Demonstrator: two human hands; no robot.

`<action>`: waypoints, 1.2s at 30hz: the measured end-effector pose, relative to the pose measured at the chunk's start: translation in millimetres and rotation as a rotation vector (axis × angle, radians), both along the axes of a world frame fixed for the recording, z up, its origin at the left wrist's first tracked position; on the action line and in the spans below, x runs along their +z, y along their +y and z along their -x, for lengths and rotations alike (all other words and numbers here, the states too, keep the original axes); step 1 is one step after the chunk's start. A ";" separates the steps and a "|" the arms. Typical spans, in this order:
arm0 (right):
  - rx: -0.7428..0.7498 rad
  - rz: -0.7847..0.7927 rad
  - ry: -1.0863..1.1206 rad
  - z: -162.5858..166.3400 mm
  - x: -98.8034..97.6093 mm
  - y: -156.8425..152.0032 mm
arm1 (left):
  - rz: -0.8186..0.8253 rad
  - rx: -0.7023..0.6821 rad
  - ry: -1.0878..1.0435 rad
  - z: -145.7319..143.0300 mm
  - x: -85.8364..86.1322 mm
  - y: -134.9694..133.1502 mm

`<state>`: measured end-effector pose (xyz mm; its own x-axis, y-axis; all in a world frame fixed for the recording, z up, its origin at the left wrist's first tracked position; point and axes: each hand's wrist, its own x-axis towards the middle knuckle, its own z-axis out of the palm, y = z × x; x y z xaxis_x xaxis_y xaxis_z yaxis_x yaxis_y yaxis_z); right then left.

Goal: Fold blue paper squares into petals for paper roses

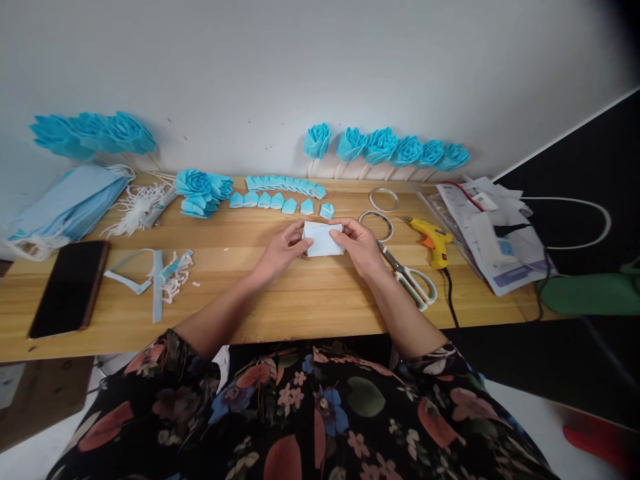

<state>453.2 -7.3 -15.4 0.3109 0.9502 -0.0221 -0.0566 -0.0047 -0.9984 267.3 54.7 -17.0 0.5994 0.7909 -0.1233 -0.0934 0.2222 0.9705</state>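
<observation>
A pale blue-white folded piece of mask fabric (323,241) is held between both hands just above the table's middle. My left hand (287,248) pinches its left edge, thumb on the front face. On the opposite edge my right hand (359,245) grips it the same way; fingers behind the fabric are partly hidden. Just beyond the hands lies a row of small folded blue petals (270,201), with a longer stack of petals (285,186) behind it. Close to my right hand are scissors (407,273) with white handles and a roll of clear tape (376,225).
Blue fabric flowers on sticks (380,147) lean against the wall. A yellow glue gun (434,241) lies right, its cord over the front edge. Left are stacked masks (75,200), white ear loops (137,208), loose flowers (197,190), a phone (70,287) and cut strips (158,287).
</observation>
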 end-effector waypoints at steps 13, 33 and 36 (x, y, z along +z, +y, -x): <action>0.144 0.037 0.014 1.3 2.4 0.3 | -0.032 0.152 -0.027 -1.3 -6.0 2.5; 0.054 0.038 -0.116 -3.1 -2.7 2.3 | -0.143 -0.026 0.006 1.7 4.1 -2.9; 0.081 0.045 -0.106 -2.2 -3.7 2.3 | -0.120 0.023 0.023 1.9 4.1 -3.0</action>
<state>455.4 -5.0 -19.1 0.2363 0.9710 -0.0366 0.0511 -0.0501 -0.9974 265.4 51.8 -12.9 0.5789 0.8144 -0.0406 -0.0747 0.1026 0.9919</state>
